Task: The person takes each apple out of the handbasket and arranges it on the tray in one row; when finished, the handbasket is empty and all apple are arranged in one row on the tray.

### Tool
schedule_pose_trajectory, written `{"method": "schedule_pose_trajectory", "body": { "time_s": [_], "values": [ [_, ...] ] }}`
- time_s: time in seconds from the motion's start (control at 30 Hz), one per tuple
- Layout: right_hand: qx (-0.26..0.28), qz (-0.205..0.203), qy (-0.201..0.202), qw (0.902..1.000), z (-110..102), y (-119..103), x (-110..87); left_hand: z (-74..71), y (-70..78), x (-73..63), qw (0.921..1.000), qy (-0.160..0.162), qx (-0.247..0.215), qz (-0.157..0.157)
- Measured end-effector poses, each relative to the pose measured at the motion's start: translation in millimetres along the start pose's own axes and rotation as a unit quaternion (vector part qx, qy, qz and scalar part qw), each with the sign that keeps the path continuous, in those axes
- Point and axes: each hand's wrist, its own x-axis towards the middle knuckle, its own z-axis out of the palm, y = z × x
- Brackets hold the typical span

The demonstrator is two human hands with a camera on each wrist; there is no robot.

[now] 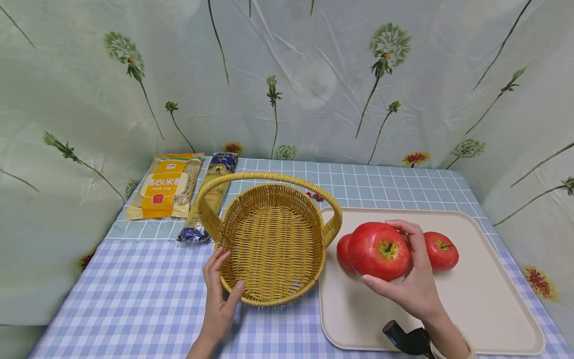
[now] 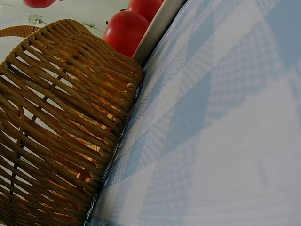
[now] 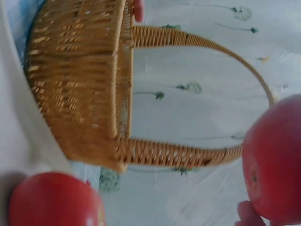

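An empty yellow-brown wicker basket (image 1: 271,249) with an arched handle stands upright on the checked cloth. My left hand (image 1: 219,299) holds its near left rim, with the fingertips and thumb over the edge. To the right, my right hand (image 1: 414,279) grips a red apple (image 1: 378,251) between thumb and fingers, raised above the tray (image 1: 484,309). In the right wrist view, the held apple (image 3: 277,160) hangs beside the basket handle. One apple (image 1: 343,252) on the tray is partly hidden behind the held one; another apple (image 1: 441,251) lies right of my hand.
Left of the basket lie a clear and orange food bag (image 1: 166,187) and a spaghetti pack (image 1: 211,202), the latter partly behind the handle. A small red item (image 1: 316,196) lies behind the basket. A floral curtain (image 1: 314,75) closes off the back and sides.
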Motion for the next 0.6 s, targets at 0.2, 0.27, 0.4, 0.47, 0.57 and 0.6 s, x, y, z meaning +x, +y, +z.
{"method": "schedule_pose_trajectory", "body": {
  "time_s": [0.2,0.27,0.4,0.47,0.57,0.6],
  "values": [
    [-0.006,0.028,0.077,0.9966,-14.4,7.7,1.0,-0.2,-0.1,0.3,1.0,-0.002,-0.002,-0.001],
    [-0.02,0.037,0.096,0.9945,-19.7,12.3,1.9,-0.2,-0.3,0.5,1.0,-0.002,-0.001,0.0],
    [-0.048,0.056,0.13,0.9888,-30.3,23.6,3.5,-0.2,-0.5,0.8,1.0,-0.001,-0.001,0.002],
    [-0.059,0.062,0.147,0.9854,-35.6,29.8,3.7,-0.3,-0.4,0.7,1.0,-0.001,0.0,0.002],
    [-0.059,0.072,0.171,0.981,-44.1,38.8,4.2,-0.4,0.3,0.5,1.0,-0.001,0.0,0.002],
    [-0.057,0.076,0.178,0.9794,-46.8,41.5,4.4,-0.4,0.6,0.4,1.0,-0.001,0.0,0.001]
  ]
}}
